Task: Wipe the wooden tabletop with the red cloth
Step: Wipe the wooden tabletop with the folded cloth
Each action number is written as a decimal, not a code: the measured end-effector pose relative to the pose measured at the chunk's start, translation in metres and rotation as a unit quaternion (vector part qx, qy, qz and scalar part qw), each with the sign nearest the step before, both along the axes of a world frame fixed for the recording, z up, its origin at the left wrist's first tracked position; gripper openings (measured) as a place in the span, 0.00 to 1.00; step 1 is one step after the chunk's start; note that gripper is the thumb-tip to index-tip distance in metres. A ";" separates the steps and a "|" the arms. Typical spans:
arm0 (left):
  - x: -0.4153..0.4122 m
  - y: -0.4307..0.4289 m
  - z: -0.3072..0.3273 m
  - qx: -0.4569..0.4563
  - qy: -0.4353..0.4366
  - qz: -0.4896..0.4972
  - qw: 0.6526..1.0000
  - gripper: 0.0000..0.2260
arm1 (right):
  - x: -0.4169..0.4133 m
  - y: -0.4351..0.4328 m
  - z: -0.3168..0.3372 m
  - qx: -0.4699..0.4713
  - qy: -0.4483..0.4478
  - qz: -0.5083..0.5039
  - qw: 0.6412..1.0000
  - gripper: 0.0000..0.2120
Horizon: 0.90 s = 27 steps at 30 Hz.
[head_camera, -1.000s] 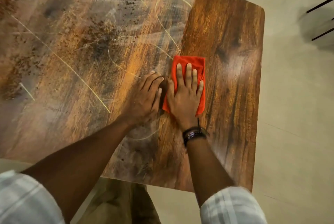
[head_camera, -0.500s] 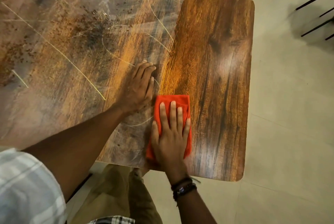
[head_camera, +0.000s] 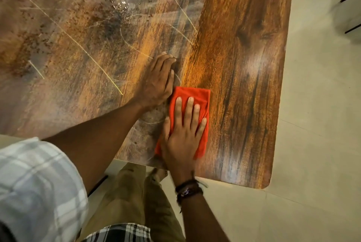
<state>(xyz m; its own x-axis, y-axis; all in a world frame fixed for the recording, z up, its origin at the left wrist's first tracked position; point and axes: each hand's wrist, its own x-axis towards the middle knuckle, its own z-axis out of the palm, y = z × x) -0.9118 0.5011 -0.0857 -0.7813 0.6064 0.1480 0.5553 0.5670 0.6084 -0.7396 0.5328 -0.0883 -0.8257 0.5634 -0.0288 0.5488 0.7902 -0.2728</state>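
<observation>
Near the front edge of the wooden tabletop (head_camera: pixel 244 66) the red cloth (head_camera: pixel 192 94) lies folded flat, right on the line between the glossy clean strip at the right and the hazy part at the left. I have the right hand (head_camera: pixel 181 140) on top of it, fingers (head_camera: pixel 190 109) straight and spread, palm down, pressing rather than gripping; the thumb runs along the cloth's left edge. The cloth bunches a little by the little finger.

The left hand (head_camera: pixel 156 81) is flat on the wood just beside the cloth's upper left corner, fingers straight and together, holding nothing. I can't tell if it touches the cloth.

To do this stroke well, I'd say:
- Use even palm pressure, with strokes overlapping the clean strip's edge so no haze is left between passes.
- Flatten the bunched fold first.
- Move the left hand aside, since it covers unwiped wood.
- Then work leftward into the pale lines (head_camera: pixel 82 46) and brown specks (head_camera: pixel 117 7). The specks probably need gathering, not smearing.

Most of the tabletop looks undone.
</observation>
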 end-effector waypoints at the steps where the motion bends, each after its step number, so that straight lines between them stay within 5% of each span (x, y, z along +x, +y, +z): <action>1: 0.000 0.000 0.001 -0.002 0.000 -0.001 1.000 0.18 | 0.013 -0.015 -0.001 -0.002 -0.004 0.002 1.000 0.28; 9: -0.003 0.003 0.000 0.031 -0.018 0.014 0.999 0.18 | 0.021 -0.045 -0.006 0.038 -0.029 0.007 0.999 0.29; 22: -0.013 -0.003 -0.001 0.174 -0.129 0.088 0.972 0.22 | -0.153 0.062 -0.001 0.016 -0.046 -0.029 0.998 0.32; 27: -0.014 -0.008 0.001 0.195 -0.146 0.085 0.966 0.23 | -0.119 0.041 0.002 0.029 -0.013 0.005 0.999 0.29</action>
